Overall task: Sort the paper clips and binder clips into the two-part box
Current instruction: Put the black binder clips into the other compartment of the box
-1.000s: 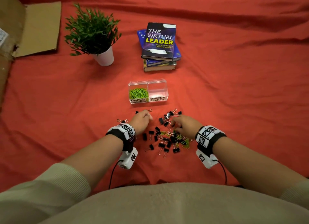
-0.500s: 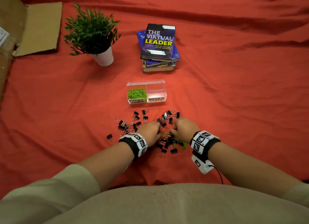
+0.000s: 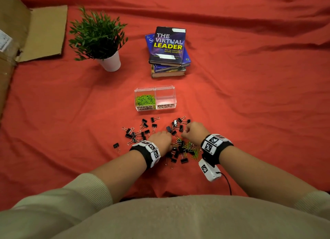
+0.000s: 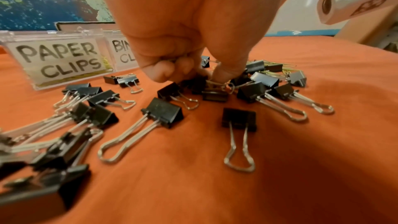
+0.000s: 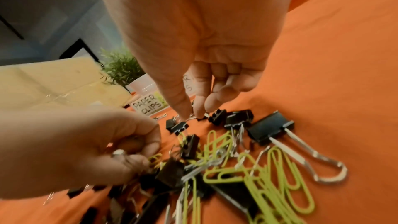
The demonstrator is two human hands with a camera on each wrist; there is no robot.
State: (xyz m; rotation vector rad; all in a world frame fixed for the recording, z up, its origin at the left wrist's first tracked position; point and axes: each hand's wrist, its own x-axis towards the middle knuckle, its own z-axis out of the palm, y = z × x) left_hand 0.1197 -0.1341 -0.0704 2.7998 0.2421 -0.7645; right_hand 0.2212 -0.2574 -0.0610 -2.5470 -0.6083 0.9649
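Note:
The clear two-part box [image 3: 155,89] holds green paper clips [image 3: 145,99] in its left half, labelled PAPER CLIPS; the right half, labelled BINDER CLIPS [image 3: 165,106], looks empty. In front of it, black binder clips [image 3: 142,130] lie scattered on the red cloth, mixed with loose green paper clips [image 3: 192,148]. My left hand [image 4: 204,77] reaches down into the middle of the pile, its curled fingers pinching the wire handle of a binder clip. Just to its right, thumb and forefinger of my right hand [image 5: 192,115] pinch a small binder clip [image 5: 177,126] at the pile's far side.
A stack of books [image 3: 167,51] and a potted plant [image 3: 100,39] stand beyond the box. Flattened cardboard [image 3: 44,31] lies at the far left. One stray binder clip [image 3: 116,146] sits left of my left wrist. Wrinkled red cloth covers the whole surface.
My left hand has moved right from the left group of binder clips into the middle pile, close to my right hand. The right hand has stayed over the pile.

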